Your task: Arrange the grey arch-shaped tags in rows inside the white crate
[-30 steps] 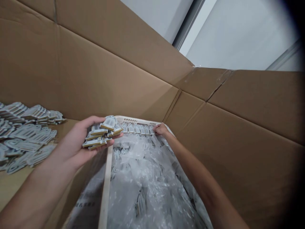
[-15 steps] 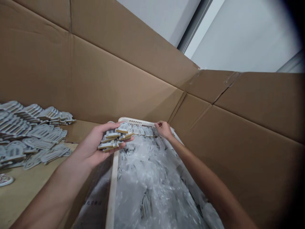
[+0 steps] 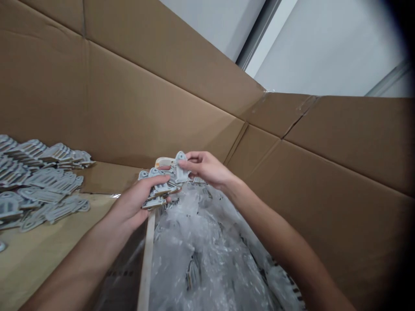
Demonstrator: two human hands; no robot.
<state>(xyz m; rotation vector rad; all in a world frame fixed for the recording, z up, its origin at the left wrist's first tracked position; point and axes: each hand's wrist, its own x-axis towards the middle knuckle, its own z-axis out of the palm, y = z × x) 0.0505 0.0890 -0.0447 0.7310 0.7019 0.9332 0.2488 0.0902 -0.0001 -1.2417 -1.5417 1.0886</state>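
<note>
My left hand [image 3: 138, 196] is wrapped round a loose stack of flat grey-white tag-shaped pieces [image 3: 160, 189] with brownish edges, over the far left corner of a white plastic basket [image 3: 147, 263]. Between thumb and fingers, my right hand [image 3: 207, 168] pinches one such tag-shaped piece [image 3: 180, 168], which has a rounded top with a small hole. It is held upright just beside the stack. Below both hands, the basket holds crumpled clear plastic film [image 3: 207, 242], with more of the pieces partly showing under it.
Rows of similar pieces [image 3: 48, 181] lie overlapped on a tan surface [image 3: 97, 207] at the left. Tall cardboard walls [image 3: 145, 108] rise behind and to the right of the basket. Pale panels [image 3: 308, 52] show beyond the cardboard.
My right hand has moved left from the basket's far rim to the stack, and a single piece now shows in its fingers. My left hand still holds its stack, slightly shifted.
</note>
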